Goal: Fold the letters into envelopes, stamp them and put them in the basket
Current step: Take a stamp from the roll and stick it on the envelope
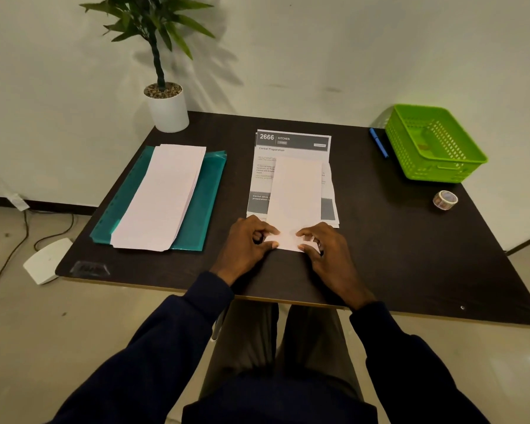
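The envelope (294, 194) looks thin, light and floppy, so I'd guess it creases easily and skids on the printed letters (291, 148) it lies on, running straight out from the hands. The left hand (251, 240) and right hand (322, 249) are close together, each pinching a near corner, which seems the sensible place to hold it. The basket (435, 142) sits far right of the hands on the counter (395, 240).

Dark table (380, 261), folder (210, 215), letters (291, 145), basket (447, 171), tape (445, 199), pen (379, 145)
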